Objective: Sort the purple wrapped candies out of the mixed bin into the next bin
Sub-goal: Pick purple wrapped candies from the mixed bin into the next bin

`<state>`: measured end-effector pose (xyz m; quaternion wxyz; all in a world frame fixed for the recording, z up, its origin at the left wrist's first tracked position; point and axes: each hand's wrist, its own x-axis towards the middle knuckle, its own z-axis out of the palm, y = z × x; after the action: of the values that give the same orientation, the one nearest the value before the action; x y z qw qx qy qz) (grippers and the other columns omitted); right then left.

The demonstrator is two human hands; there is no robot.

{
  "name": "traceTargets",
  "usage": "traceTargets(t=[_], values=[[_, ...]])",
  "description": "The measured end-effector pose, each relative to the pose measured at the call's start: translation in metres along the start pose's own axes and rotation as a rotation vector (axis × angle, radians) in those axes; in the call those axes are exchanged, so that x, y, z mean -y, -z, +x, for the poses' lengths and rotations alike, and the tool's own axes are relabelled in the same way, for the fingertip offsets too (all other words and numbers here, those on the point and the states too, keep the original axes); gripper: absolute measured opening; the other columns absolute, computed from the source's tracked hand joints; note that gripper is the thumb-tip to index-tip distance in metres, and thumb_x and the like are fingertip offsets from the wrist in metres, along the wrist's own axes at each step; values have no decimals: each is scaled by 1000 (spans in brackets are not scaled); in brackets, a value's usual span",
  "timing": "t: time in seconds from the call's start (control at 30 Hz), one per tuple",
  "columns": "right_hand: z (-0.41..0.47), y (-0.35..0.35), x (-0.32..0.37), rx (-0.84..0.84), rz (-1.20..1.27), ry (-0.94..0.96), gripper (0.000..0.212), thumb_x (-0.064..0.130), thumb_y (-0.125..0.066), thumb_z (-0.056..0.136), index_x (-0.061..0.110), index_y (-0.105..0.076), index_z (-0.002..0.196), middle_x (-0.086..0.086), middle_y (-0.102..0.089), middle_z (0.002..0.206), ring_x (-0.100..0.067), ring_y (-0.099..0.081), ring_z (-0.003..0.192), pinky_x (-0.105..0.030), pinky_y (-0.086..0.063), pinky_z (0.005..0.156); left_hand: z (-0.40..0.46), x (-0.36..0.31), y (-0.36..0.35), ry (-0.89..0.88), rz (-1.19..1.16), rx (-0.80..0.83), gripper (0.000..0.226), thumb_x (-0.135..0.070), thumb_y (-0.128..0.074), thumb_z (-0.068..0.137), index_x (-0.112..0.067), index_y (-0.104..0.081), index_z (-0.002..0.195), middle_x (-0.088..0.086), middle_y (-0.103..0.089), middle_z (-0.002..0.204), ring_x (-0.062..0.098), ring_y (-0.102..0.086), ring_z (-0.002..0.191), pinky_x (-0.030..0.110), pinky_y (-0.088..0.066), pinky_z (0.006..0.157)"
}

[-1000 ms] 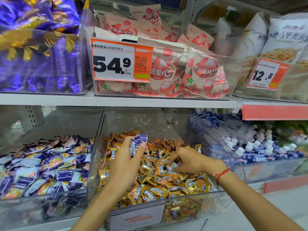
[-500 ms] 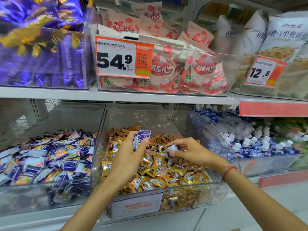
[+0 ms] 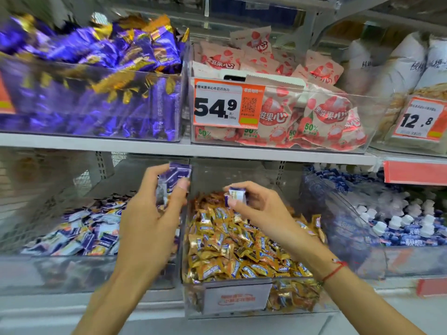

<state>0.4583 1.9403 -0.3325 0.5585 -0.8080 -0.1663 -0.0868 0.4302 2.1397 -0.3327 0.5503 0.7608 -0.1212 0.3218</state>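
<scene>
Purple candies [image 3: 175,176] gripped by left hand [image 3: 150,221] above bin divider, one candy [image 3: 235,195] pinched by right hand [image 3: 261,209] at three o'clock, open room above mixed bin [image 3: 229,296].

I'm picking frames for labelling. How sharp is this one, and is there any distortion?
Head view: motion blur smears the left hand and its purple candies; the price tag reads clearly; wide-angle bending curves the shelf edges; glare hazes the clear bin walls.

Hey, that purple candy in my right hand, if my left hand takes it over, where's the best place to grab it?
Probably the purple candy by its upper left end, coming from the left. The right hand pinches it from the right and below, so that end stands clear above the gold candy bin. The left hand already holds purple wrappers, leaving few fingers free.
</scene>
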Motion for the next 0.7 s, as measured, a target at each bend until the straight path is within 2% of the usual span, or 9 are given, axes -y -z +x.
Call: traceTargets(t=[0.1, 0.2, 0.23, 0.3, 0.4, 0.47, 0.57, 0.63, 0.7], values=[[20, -47, 14, 35, -100, 162, 21, 12, -53, 98, 26, -63, 110, 16, -52, 85, 0, -47, 67, -13, -39, 66, 18, 29, 31, 120, 398, -209, 30, -44, -44, 98, -26, -47, 121, 6, -60, 70, 31, -51, 66, 41, -37, 63], [43, -94, 22, 92, -287, 281, 27, 9, -43, 101, 20, -59, 120, 16, -48, 99, 9, -46, 78, -11, -37, 73, 33, 58, 44, 178, 625, -158, 29, -34, -39, 101, -21, -44, 126, 8, -61, 96, 32, -54, 78, 38, -33, 64], [51, -107, 21, 96, -360, 328, 29, 9, -42, 101, 19, -57, 124, 11, -52, 109, 7, -49, 89, -14, -40, 81, 37, 71, 46, 177, 645, -111, 30, -33, -39, 101, -19, -43, 128, 9, -59, 110, 33, -56, 89, 39, -35, 66], [67, -125, 20, 149, -526, 343, 36, 10, -41, 101, 20, -51, 134, 0, -53, 130, -16, -51, 116, -38, -41, 98, 44, 89, 50, 175, 612, 30, 42, -35, -43, 100, -17, -40, 137, 11, -51, 129, 32, -51, 112, 43, -41, 80], [76, -129, 21, 326, -766, 210, 48, 17, -39, 101, 26, -35, 148, 1, -37, 152, -24, -28, 140, -50, -18, 114, 49, 104, 59, 175, 607, 255, 71, -57, -41, 94, -18, -26, 151, 7, -35, 149, 28, -32, 136, 42, -30, 108], [71, -121, 20, 323, -829, 198, 46, 21, -39, 101, 31, -37, 146, 5, -33, 154, -19, -21, 143, -52, -7, 117, 46, 106, 64, 165, 700, 331, 71, -61, -34, 92, -25, -20, 153, 1, -17, 160, 24, -14, 146, 41, -18, 117], [54, -103, 13, 208, -764, 215, 39, 32, -41, 102, 37, -47, 140, 9, -35, 153, -13, -22, 142, -43, -10, 118, 32, 98, 58, 138, 772, 485, 68, -68, -19, 89, -41, -7, 151, -11, 6, 161, 15, 7, 148, 39, -4, 120], [41, -90, 7, 180, -667, 189, 38, 37, -42, 101, 37, -48, 138, 11, -35, 152, -10, -24, 142, -37, -18, 118, 23, 98, 46, 109, 752, 650, 86, -86, 4, 72, -48, 1, 149, -18, 13, 158, 14, 12, 148, 41, 0, 121], [30, -79, 1, 177, -625, 175, 39, 42, -41, 100, 37, -49, 138, 14, -35, 152, -6, -25, 141, -35, -23, 117, 24, 110, 37, 115, 794, 758, 99, -91, 18, 58, -50, 3, 148, -20, 17, 158, 17, 8, 149, 43, 3, 121]])
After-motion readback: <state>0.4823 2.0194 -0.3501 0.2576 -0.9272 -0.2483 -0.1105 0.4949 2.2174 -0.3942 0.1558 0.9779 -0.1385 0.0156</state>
